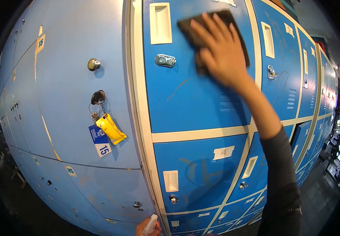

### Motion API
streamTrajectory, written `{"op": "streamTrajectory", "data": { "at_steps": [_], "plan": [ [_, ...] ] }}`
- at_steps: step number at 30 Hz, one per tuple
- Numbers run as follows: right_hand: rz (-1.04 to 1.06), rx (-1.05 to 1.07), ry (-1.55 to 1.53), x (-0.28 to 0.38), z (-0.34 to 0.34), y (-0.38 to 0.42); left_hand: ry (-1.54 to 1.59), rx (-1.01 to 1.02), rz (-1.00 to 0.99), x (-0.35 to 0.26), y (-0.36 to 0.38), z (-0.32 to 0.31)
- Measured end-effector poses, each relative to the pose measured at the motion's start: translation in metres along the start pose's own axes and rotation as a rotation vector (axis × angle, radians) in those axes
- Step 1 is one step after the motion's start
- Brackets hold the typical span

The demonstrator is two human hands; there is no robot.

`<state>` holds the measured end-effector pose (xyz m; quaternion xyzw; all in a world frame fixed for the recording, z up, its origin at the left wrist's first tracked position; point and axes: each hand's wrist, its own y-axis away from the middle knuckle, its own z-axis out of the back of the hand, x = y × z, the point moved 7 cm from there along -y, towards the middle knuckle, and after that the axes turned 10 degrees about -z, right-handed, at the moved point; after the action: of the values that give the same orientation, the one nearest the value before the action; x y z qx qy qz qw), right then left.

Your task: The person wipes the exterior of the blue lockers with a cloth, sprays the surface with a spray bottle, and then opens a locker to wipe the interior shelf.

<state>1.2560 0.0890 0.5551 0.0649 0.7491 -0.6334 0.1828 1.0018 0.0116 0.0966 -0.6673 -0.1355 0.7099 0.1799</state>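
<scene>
My right hand (221, 53) presses a dark cloth (234, 23) flat against the upper blue locker door (193, 106), fingers spread over it; hand and cloth are slightly blurred. Left of the cloth are the door's white recessed handle (160, 23) and a metal lock (165, 60). Low in the view, my left hand (141, 227) is closed around a white bottle (150, 225) with a narrow top, perhaps a spray bottle. Most of the bottle and that hand lie below the frame.
To the left stands a paler blue locker bank with a round knob (93, 64) and hanging keys with a yellow tag (111, 129) and a number 15 tag (103, 149). Below is a door labelled 4 (223, 152) with smudges. One door (301, 137) at right stands ajar.
</scene>
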Motion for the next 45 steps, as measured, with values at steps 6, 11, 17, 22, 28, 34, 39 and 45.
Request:
{"op": "streamTrajectory", "data": {
  "at_steps": [6, 11, 17, 22, 28, 34, 39, 45],
  "plan": [
    [0.223, 0.484, -0.152, 0.102, 0.022, 0.164, 0.046, 0.021, 0.112, -0.004, 0.0, 0.003],
    [0.443, 0.621, -0.274, 0.135, 0.026, 0.225, -0.068, 0.019, -0.044, -0.004, 0.0, 0.001],
    [0.3, 0.48, -0.269, 0.122, 0.008, 0.13, -0.221, 0.132, -0.352, -0.005, -0.002, -0.003],
    [0.208, 0.264, -0.277, 0.117, -0.003, 0.066, -0.254, 0.186, -0.347, -0.007, -0.004, -0.008],
    [0.149, 0.392, -0.27, 0.135, 0.007, 0.113, -0.115, 0.213, -0.066, 0.012, 0.006, -0.006],
    [0.279, 0.543, -0.137, 0.153, 0.03, 0.24, -0.097, 0.134, -0.248, -0.008, 0.012, -0.002],
    [0.198, 0.504, -0.125, 0.109, 0.022, 0.194, 0.054, 0.044, 0.112, -0.003, 0.016, 0.001],
    [-0.054, -0.017, -0.028, 0.004, 0.012, 0.025, -0.039, 0.028, 0.121, -0.007, 0.014, 0.003]
  ]
}}
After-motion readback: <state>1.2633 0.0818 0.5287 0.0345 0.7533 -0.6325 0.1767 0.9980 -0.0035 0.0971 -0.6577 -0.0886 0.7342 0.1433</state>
